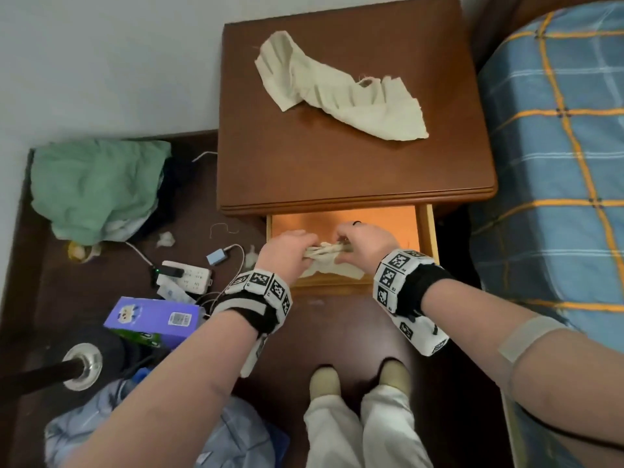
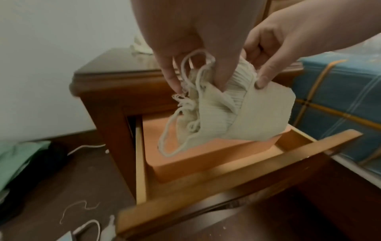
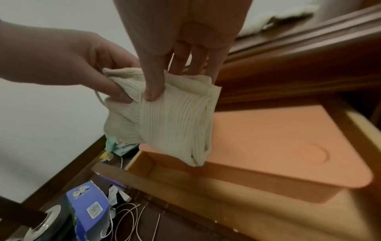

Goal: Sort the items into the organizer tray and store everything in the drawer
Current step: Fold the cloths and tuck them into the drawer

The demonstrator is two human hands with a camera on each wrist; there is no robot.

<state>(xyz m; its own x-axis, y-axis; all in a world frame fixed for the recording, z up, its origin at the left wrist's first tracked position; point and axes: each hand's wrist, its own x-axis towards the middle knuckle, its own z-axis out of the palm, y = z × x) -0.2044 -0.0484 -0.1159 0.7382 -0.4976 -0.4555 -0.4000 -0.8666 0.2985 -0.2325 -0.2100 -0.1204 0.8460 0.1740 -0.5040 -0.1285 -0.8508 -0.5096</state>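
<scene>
Left hand (image 1: 287, 249) and right hand (image 1: 363, 244), lower center of the head view, both pinch 1 folded cream ribbed cloth (image 3: 164, 114) with curled fingers, just above the orange tray (image 3: 268, 146) in the open drawer (image 2: 237, 176). Risk: a loose cord (image 2: 171, 130) dangles at the left and could snag the tray rim, or the fold could spring open on release. A 2nd cream cloth (image 1: 337, 92) lies on the nightstand (image 1: 337, 163), upper center.

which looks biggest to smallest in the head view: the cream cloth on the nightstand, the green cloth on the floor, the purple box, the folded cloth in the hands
1. green cloth and cream cloth: too alike to rank
2. purple box
3. folded cloth, partly hidden by the left hand and right hand
</scene>
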